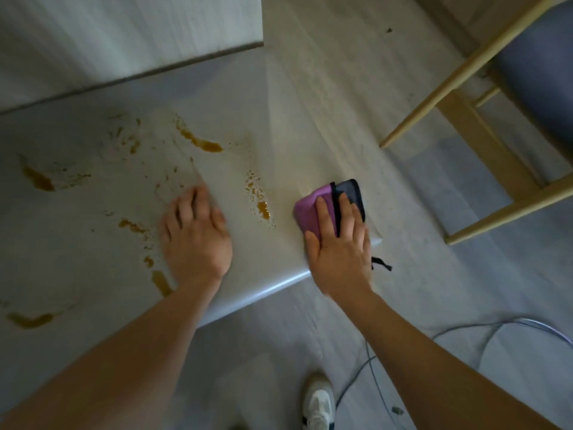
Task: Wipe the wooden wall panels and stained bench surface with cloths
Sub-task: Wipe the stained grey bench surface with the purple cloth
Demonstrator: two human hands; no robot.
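Observation:
The pale bench surface (93,243) fills the left and middle of the view, smeared with brown-yellow stains (201,144). My right hand (338,243) presses flat on a folded purple and dark blue cloth (310,212) near the bench's right front corner. My left hand (195,234) rests on the bench with fingers spread, among the stains, holding nothing. A pale wooden wall panel (124,35) rises behind the bench at the top left.
A wooden chair frame (465,119) with a blue seat (542,72) stands to the right on the pale floor. Grey cables (465,330) trail across the floor at the lower right. My white shoe (317,401) shows at the bottom.

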